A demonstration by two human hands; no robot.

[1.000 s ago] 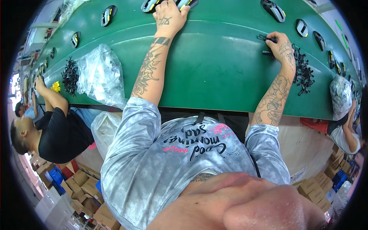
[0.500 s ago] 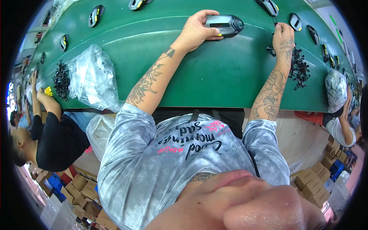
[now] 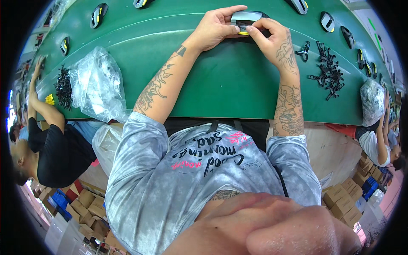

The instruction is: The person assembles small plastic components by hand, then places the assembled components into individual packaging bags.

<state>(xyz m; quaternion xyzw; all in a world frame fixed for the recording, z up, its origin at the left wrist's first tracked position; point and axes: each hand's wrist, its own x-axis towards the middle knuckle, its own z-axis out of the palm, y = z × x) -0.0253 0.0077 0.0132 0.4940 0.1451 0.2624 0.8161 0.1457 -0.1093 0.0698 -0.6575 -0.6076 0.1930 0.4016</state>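
At the far middle of the green table, my left hand (image 3: 211, 30) grips a grey-and-black plastic housing (image 3: 247, 16) with a yellow piece along its near edge. Its thumb rests by the dark opening in the shell. My right hand (image 3: 274, 42) bends over the housing's right end, thumb and forefinger pinched at that opening; whatever sits between the fingertips is too small and covered to make out. To the right of that hand lie a few loose small black parts (image 3: 304, 52) and a tangled pile of similar black parts (image 3: 329, 74).
More housings, such as one (image 3: 98, 15) at far left and one (image 3: 327, 22) at far right, lie along the green table (image 3: 204, 93). A clear plastic bag (image 3: 97, 83) lies beside black parts (image 3: 63, 87) and yellow pieces (image 3: 49, 99). Co-workers sit on both sides.
My right hand has moved left from near the black parts to the housing, where its fingers now meet the shell. My left hand still holds the housing, shifted slightly left.
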